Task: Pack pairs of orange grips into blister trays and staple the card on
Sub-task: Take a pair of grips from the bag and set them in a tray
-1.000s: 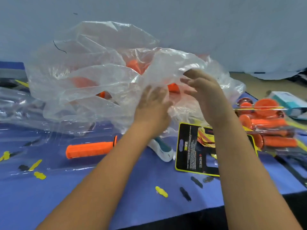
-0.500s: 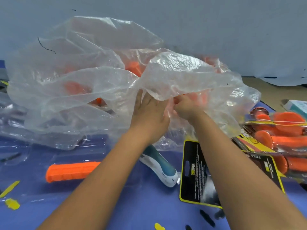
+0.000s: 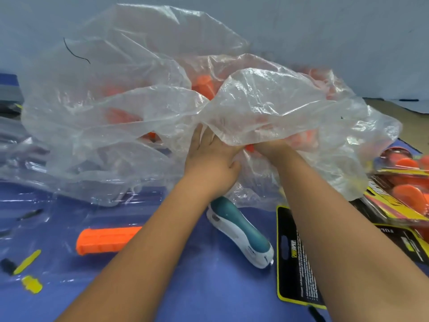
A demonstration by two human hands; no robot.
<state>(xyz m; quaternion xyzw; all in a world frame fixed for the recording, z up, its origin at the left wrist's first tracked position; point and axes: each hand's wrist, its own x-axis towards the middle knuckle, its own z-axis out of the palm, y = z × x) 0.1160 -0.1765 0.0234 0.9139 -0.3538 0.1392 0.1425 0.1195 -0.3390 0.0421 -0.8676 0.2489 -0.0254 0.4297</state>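
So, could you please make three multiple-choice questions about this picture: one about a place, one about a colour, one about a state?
1. Where does the stapler lie?
A. on the blue table, between the two forearms
B. inside the plastic bag
C. on top of the card

2. What colour is the border of the black card?
A. red
B. yellow
C. white

3. How is the right hand now?
A. flat on the table
B. holding the stapler
C. reaching into the clear plastic bag, its fingers hidden by the film

Answers:
1. A, it rests on the table with an arm on each side.
2. B, a yellow edge runs round the card.
3. C, the film covers the hand past the wrist.
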